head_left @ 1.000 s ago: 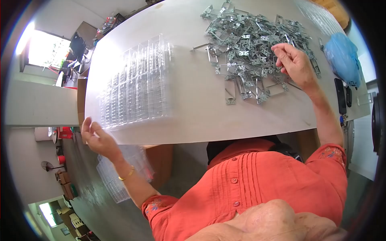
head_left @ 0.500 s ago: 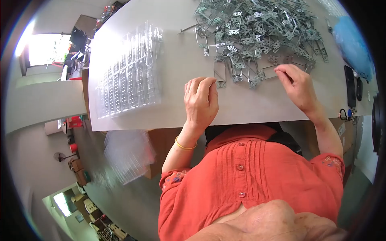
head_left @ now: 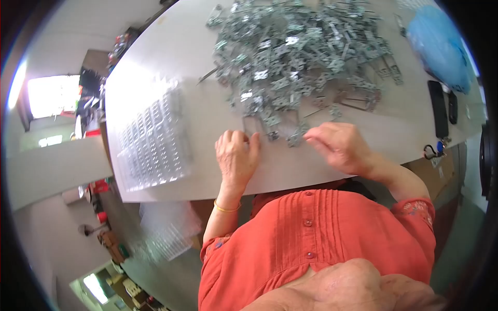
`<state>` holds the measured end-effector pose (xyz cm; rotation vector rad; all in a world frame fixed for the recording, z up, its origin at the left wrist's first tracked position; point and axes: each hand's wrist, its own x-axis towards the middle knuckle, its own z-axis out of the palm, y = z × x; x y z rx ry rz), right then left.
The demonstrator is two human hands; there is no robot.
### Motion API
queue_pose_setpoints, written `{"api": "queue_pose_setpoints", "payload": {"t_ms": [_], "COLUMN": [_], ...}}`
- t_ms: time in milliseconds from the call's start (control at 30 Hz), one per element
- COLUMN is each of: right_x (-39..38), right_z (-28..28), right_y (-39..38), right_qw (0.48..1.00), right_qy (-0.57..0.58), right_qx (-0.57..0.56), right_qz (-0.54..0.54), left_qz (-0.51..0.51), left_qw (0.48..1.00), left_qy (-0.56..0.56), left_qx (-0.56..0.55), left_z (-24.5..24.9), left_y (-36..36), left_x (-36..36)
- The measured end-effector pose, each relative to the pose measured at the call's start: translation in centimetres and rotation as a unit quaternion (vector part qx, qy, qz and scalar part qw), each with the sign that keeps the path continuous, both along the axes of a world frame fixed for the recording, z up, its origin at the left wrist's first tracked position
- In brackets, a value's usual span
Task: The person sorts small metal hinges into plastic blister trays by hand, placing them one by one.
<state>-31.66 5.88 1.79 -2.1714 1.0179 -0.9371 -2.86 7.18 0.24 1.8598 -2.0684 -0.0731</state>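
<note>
A large heap of small silvery metal brackets with thin rods lies on the white table. My left hand rests at the heap's near left edge, fingers bent down and thumb apart from them. Just beyond its thumb is a loose bracket; nothing shows in this hand. My right hand is closed, thumb and fingertips pinched together beside the nearest metal piece. Whatever lies in that pinch is hidden.
Clear plastic trays with rows of moulded slots are stacked at the table's left. A blue plastic bag, a black phone-like object and keys lie at the right. More clear plastic sits below the table's edge.
The whole view has shifted, so the heap and trays appear lower and further left. My right hand has moved left toward the near pieces. My left thumb has spread away from its fingers.
</note>
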Motion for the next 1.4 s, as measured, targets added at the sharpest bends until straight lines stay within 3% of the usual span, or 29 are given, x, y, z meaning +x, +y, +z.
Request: {"api": "queue_pose_setpoints", "payload": {"t_ms": [233,400,500,800,933,1000,1400], "right_x": [3.8,5.9,6.6,10.0,10.1,9.7,8.2], "right_z": [-0.4,-0.8,-0.8,-0.7,-0.2,0.2,-0.9], "right_y": [-0.6,-0.7,-0.8,-2.5,-3.3,-3.3,-3.6], "right_qw": [0.994,0.993,0.992,0.991,0.992,0.991,0.974], "right_qy": [-0.040,-0.040,-0.018,-0.032,-0.069,-0.084,-0.167], "right_qx": [-0.045,-0.045,-0.032,-0.059,0.041,0.056,0.142], "right_qz": [0.097,0.105,0.118,0.113,0.098,0.092,0.064], "left_qz": [0.054,0.070,0.035,0.013,0.047,0.037,0.078], "left_qw": [0.994,0.989,0.995,0.990,0.992,0.996,0.987], "left_qy": [0.052,0.051,0.005,0.050,0.023,0.026,0.083], "left_qx": [0.080,0.117,0.092,0.133,0.115,0.080,0.111], "left_z": [0.6,1.2,0.9,0.8,0.4,-0.1,1.2], "left_y": [-0.9,-1.5,-1.3,-1.8,-1.4,-1.1,-0.5], "left_x": [-0.1,-0.3,-0.1,1.7,1.3,1.5,2.7]}}
